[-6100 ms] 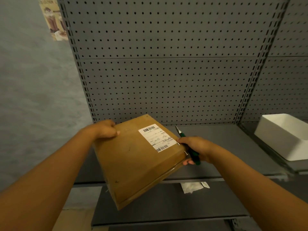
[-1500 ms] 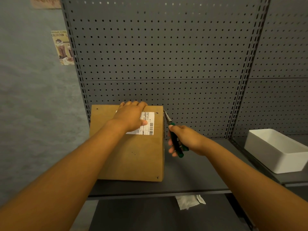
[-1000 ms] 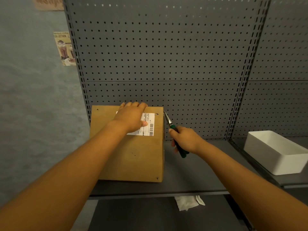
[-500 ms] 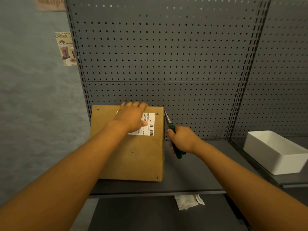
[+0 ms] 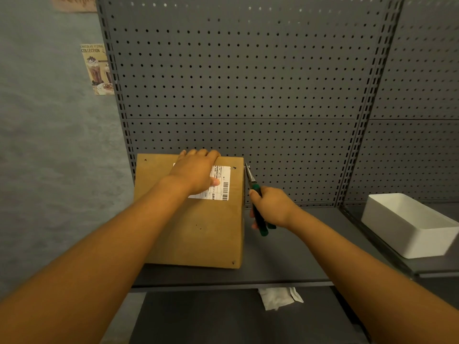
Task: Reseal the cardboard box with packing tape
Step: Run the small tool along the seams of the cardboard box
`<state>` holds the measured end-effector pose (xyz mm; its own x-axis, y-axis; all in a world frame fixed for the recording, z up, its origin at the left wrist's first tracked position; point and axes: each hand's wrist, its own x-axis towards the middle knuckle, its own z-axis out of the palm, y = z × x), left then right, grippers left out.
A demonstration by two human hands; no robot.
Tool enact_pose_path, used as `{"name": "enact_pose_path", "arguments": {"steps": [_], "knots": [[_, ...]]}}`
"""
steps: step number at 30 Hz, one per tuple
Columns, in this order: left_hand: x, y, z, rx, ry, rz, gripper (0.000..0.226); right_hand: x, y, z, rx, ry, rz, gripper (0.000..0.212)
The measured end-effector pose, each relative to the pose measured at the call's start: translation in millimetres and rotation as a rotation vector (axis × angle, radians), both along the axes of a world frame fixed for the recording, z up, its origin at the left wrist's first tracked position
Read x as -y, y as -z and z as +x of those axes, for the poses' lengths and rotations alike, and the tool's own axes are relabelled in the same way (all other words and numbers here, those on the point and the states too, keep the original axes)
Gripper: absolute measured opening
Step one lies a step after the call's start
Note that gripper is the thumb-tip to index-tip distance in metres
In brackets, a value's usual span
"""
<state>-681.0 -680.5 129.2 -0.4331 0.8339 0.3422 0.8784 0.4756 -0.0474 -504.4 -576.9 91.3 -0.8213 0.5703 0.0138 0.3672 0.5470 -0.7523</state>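
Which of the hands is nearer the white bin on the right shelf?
Right. The right hand grips green-handled pliers between the cardboard box and the white bin; the left hand rests on the box, farther away.

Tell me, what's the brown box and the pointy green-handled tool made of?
The box looks like matte brown cardboard with a white paper label. The pliers in the right hand seem to be grey shiny metal at the tip, with green handles, probably rubber or plastic.

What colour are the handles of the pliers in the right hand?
Green, seen in the head view: the pliers show green handles below the right hand.
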Motion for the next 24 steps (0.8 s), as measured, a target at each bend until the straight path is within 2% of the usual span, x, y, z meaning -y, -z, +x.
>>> {"name": "enact_pose_path", "arguments": {"steps": [20,24], "knots": [[-1.5,-1.5,1.0,0.016,-0.002,-0.009,0.067,-0.2,-4.8,-0.7,-0.025,0.042,-0.084,0.031],[-1.2,-1.3,1.8,0.012,-0.003,-0.012,0.068,-7.5,-5.4,2.0,-0.012,0.085,-0.028,0.034]]}}
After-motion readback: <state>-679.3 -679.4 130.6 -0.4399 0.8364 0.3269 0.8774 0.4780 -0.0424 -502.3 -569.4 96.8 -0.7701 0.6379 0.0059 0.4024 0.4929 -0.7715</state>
